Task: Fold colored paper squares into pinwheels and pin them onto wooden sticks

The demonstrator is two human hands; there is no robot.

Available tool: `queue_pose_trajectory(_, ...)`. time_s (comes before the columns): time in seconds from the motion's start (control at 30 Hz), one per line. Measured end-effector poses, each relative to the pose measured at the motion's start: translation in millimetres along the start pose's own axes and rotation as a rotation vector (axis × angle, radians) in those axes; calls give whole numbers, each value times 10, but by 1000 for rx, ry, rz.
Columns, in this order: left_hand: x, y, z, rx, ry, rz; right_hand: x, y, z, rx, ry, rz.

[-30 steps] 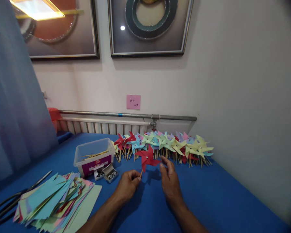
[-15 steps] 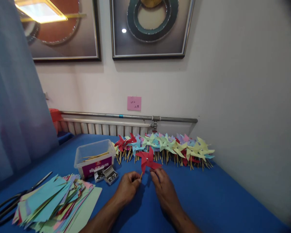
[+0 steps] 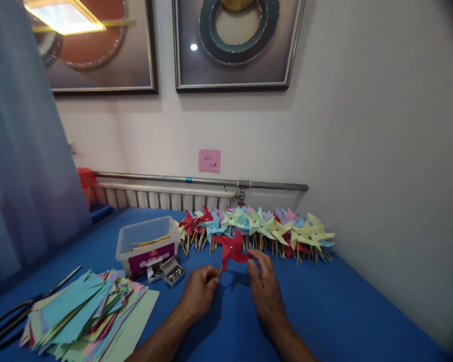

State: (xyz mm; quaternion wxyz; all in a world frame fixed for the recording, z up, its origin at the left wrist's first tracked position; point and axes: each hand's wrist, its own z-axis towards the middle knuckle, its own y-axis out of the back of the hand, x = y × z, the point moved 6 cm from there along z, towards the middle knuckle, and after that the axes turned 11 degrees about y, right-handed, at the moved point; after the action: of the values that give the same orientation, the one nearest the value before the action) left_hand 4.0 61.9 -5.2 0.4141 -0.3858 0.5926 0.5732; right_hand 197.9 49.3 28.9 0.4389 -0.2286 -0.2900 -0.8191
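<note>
My left hand [image 3: 199, 292] pinches the thin wooden stick of a red paper pinwheel [image 3: 232, 248] and holds it upright over the blue table [image 3: 324, 311]. Just right of it, my right hand [image 3: 263, 284] has its fingers apart, with the fingertips touching the pinwheel's lower right blade. Behind the red pinwheel a long row of finished pinwheels [image 3: 264, 229] in red, blue, green, yellow and purple lies along the wall.
A clear plastic tub [image 3: 146, 244] with wooden sticks stands left of my hands, and two small boxes of metal pins [image 3: 166, 270] lie in front of it. A pile of coloured paper sheets [image 3: 86, 314] and black scissors [image 3: 15, 314] lie at the near left. A radiator [image 3: 162, 196] runs along the wall.
My right hand came in close under the pinwheel, then moved back to the right blade with its fingers spread. The left hand kept the stick almost still.
</note>
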Motion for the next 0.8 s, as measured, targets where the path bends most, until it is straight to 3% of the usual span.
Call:
queue_pose_trajectory(0.2,6,-2,9,-11,10,-5,12,45,6,-37,14,-14)
queue_pose_trajectory(0.5,18,-12,26,-5,-9,40,108,-109,-55,98,10,0)
queue_pose_trajectory(0.63,30,-16,31,6,7,43,-76,-90,-27,-7,-205,197)
queue_pose_trajectory(0.8,53,-39,33,28,21,52,-255,-273,-114,-94,-536,708)
